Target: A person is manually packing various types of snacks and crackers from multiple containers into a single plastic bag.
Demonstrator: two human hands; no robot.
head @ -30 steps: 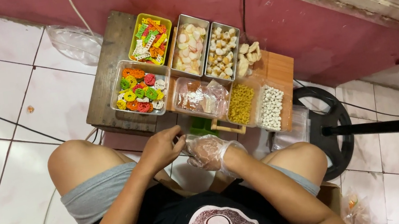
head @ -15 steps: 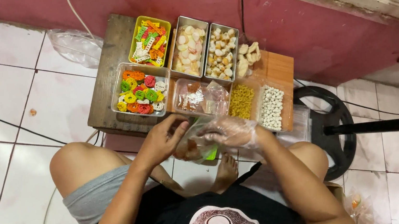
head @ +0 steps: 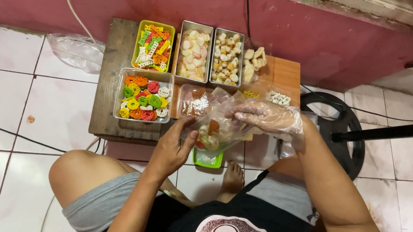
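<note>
- On the wooden stool's (head: 111, 100) left part sit two trays of coloured ring and letter crackers, the clear tray (head: 142, 94) at the near edge and the yellow-green tray (head: 153, 45) at the far edge, both unmoved over the last second.
- Just off the stool's near edge, the bare left hand (head: 171, 151) is now closed around the left side of a clear plastic bag (head: 217, 125), thumb on top, fingers underneath; a second ago it was pinching something small lower down, near the lap.
- That bag has been lifted from knee level to over the near edge of the cutting board (head: 282, 73), and it now shows a small load of mixed snack pieces, orange and pale ones among them.
- Below the bag, a small green container (head: 207, 159) has come into sight.
- At the far edge stand two steel trays (head: 210, 52) of pale and beige pieces.
- Rightmost, the gloved right hand (head: 270, 117) has moved up and out; its fingers are bent loosely at the bag's mouth, seemingly gripping the rim, though whether it also holds a snack piece I cannot tell.
- Judging by this, filling has moved on toward the right-hand trays.
</note>
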